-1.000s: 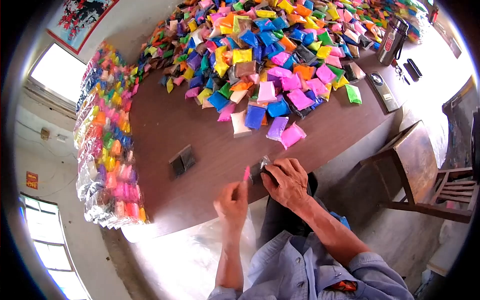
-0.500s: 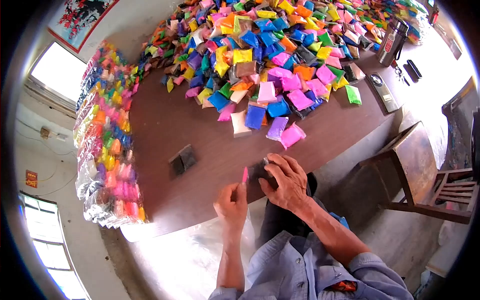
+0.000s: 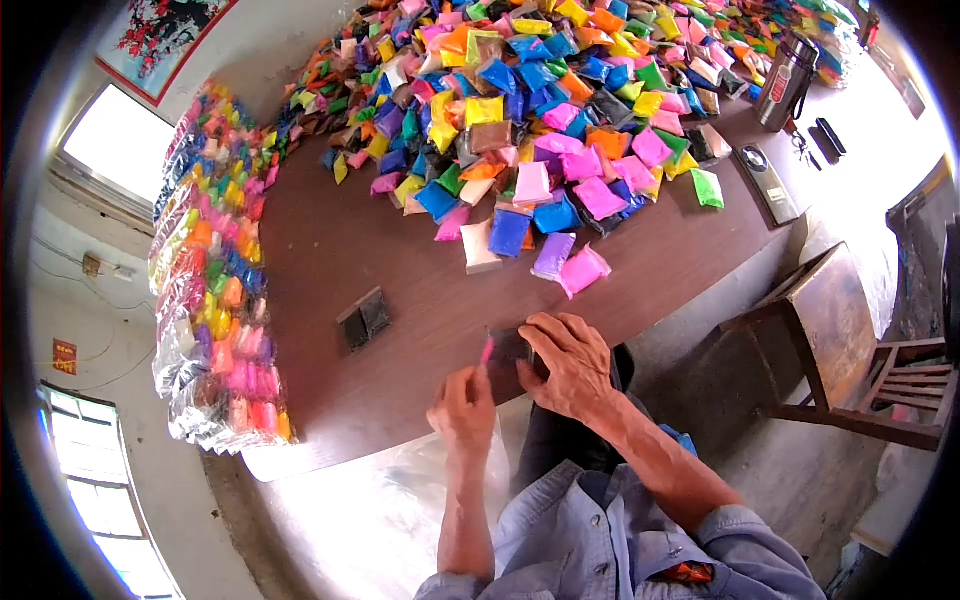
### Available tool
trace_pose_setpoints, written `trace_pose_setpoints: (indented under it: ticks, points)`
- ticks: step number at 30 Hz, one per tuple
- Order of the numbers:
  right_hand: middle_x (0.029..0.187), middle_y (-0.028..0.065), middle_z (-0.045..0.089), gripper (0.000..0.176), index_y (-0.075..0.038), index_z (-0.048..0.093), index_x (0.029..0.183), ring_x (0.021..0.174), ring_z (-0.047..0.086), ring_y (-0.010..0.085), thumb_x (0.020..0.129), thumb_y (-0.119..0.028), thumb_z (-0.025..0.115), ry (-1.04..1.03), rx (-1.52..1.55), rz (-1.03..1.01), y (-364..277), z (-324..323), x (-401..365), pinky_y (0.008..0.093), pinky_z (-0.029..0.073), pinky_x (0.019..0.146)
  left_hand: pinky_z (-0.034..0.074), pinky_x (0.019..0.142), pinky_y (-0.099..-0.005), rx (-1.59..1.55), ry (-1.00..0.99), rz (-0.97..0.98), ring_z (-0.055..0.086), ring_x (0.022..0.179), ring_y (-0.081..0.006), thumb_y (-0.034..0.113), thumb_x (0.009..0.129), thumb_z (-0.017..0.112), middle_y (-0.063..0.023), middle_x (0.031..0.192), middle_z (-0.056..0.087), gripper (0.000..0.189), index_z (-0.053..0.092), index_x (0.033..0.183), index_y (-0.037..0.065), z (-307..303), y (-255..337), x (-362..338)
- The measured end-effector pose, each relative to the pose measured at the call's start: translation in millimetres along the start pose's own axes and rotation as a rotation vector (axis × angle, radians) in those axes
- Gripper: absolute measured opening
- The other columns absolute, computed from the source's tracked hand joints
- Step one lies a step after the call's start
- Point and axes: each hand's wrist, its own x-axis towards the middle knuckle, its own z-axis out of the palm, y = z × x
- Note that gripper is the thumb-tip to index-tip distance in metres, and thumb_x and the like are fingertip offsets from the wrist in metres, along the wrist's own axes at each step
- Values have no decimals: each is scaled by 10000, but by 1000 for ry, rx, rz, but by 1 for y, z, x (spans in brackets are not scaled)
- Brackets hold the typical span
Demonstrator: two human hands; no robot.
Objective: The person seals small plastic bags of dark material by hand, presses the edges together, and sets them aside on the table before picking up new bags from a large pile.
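Note:
My left hand (image 3: 462,408) is closed near the front table edge, thumb and fingers pinched on a thin pink stick-like piece (image 3: 487,350) that points up. I cannot make out its exact kind. Just to its right, my right hand (image 3: 570,368) curls over a small dark packet (image 3: 512,348), with the fingers on its far side and the thumb nearer me. The hand partly hides this packet. Beyond the hands lie a bright pink packet (image 3: 585,271) and a purple packet (image 3: 553,256). Farther left, a pair of black packets (image 3: 364,319) rests flat on the table.
A large heap of colourful packets (image 3: 490,110) covers the back of the brown table (image 3: 310,250). Clear bags of packets (image 3: 215,300) are stacked along the left edge. At the right are a thermos (image 3: 787,84), a flat metallic device (image 3: 767,185) and a wooden chair (image 3: 830,320).
The pink piece in my left hand has tilted and shifted slightly left and down. My right fingers have moved a little left over the dark packet.

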Motion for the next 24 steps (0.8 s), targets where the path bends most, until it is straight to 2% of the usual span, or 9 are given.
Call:
trace_pose_setpoints:
  ticks: [4, 6, 8, 12, 15, 17, 21, 23, 24]
  points:
    - [1237, 47, 668, 494, -93, 696, 1149, 1141, 628, 293, 690, -186, 856, 9, 4, 21, -1, 0, 1, 425, 528, 906, 533, 649, -392, -24, 55, -80, 692, 707, -291, 130, 940, 763, -144, 825, 715, 103, 732, 951, 33, -9, -8, 7]
    - [1230, 36, 681, 496, -102, 706, 1146, 1112, 641, 298, 689, -211, 865, 23, -1, 25, 0, 1, 0, 426, 544, 899, 535, 658, -398, -8, 71, -53, 693, 720, -306, 115, 934, 764, -142, 833, 714, 85, 733, 949, 37, -10, 0, 6]
    - [1171, 49, 683, 451, -99, 707, 1117, 1103, 641, 284, 718, -227, 873, 58, 23, -5, 3, 4, 0, 413, 536, 889, 540, 663, -407, -35, 17, 121, 696, 734, -329, 101, 924, 770, -147, 845, 716, 76, 732, 942, 38, -7, 14, 3]
    - [1164, 39, 691, 427, -110, 719, 1099, 1099, 648, 274, 725, -240, 877, 60, 9, -11, 4, 3, 1, 403, 546, 866, 545, 668, -412, -82, -2, 80, 702, 743, -339, 104, 918, 777, -149, 835, 715, 89, 719, 935, 38, 6, 11, -2]
    - [1150, 19, 715, 380, -110, 746, 1055, 1024, 680, 275, 713, -215, 876, 70, -18, -19, 5, 5, 2, 384, 567, 850, 535, 646, -408, 13, 19, 34, 692, 717, -327, 114, 930, 772, -148, 822, 711, 91, 718, 940, 42, 1, -3, 7]
    - [1105, 17, 724, 340, -115, 744, 1027, 1016, 679, 261, 735, -227, 877, 156, -14, -30, 5, 10, 3, 372, 559, 820, 524, 633, -405, 25, 69, -5, 678, 697, -311, 110, 934, 770, -147, 813, 702, 83, 720, 943, 44, -2, -12, 13]
    - [1046, 17, 735, 291, -112, 752, 994, 970, 689, 254, 760, -233, 875, 161, 12, -29, 6, 8, 4, 373, 565, 801, 526, 635, -406, -24, 70, -19, 680, 705, -312, 104, 931, 773, -150, 820, 698, 93, 717, 944, 31, -11, 7, 12]
    - [1039, 27, 740, 261, -105, 754, 990, 958, 691, 250, 790, -227, 868, 152, 22, -26, 6, 7, 6, 372, 567, 801, 529, 633, -402, -106, 24, 115, 684, 713, -313, 97, 930, 773, -151, 830, 699, 104, 712, 943, 14, -6, 22, 7]
    - [1039, 27, 740, 261, -105, 754, 990, 958, 691, 250, 790, -227, 868, 150, 21, -29, 7, 8, 5, 372, 567, 801, 529, 633, -402, -107, 26, 113, 684, 713, -313, 97, 930, 773, -151, 830, 699, 104, 712, 943, 14, -1, 24, 5]
